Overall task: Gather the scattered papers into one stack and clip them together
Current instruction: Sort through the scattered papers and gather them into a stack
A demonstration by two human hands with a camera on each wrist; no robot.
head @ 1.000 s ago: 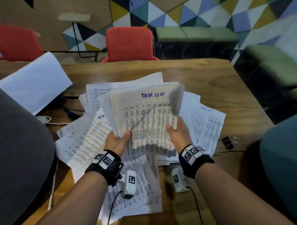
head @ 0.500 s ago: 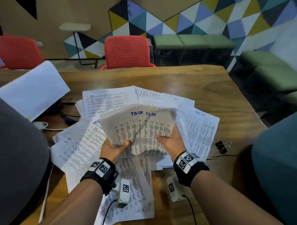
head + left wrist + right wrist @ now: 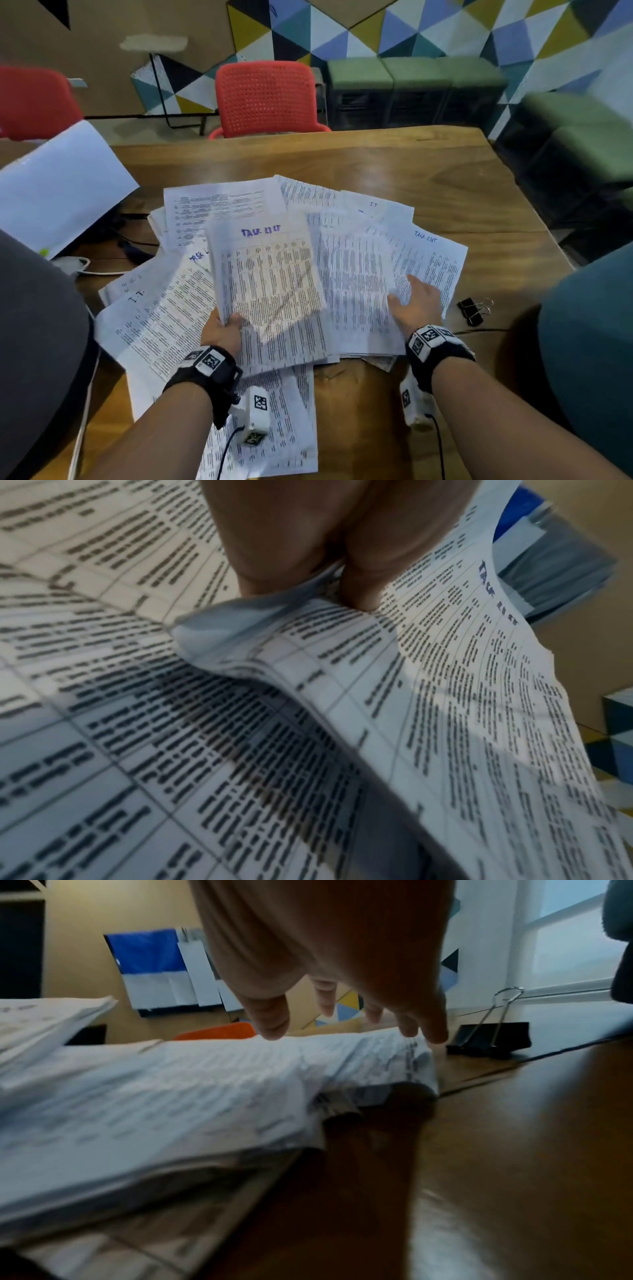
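Wooden desk (image 3: 428,178) is carrying a wide fan of printed papers (image 3: 359,274) spreading across its middle, sheets overlapping at odd angles, several headed in blue handwriting. Red chair (image 3: 265,97) is standing at the far edge; a blank white sheet (image 3: 58,185) is lying off to the left, apart from the fan. Gathered sheaf (image 3: 270,291), top page reading "TASK LIST", is sitting tilted above the loose sheets at centre. Left hand (image 3: 222,334) is gripping the sheaf's lower left corner, thumb curling over the top page and fingers underneath; the left wrist view is showing the corner (image 3: 240,620) buckling between thumb and finger. Right hand (image 3: 416,305) is lying spread and flat, fingers extended, on the loose sheets at the right side of the fan, holding nothing. Black binder clip (image 3: 474,310) is resting on bare wood just right of that hand, handles up, untouched.
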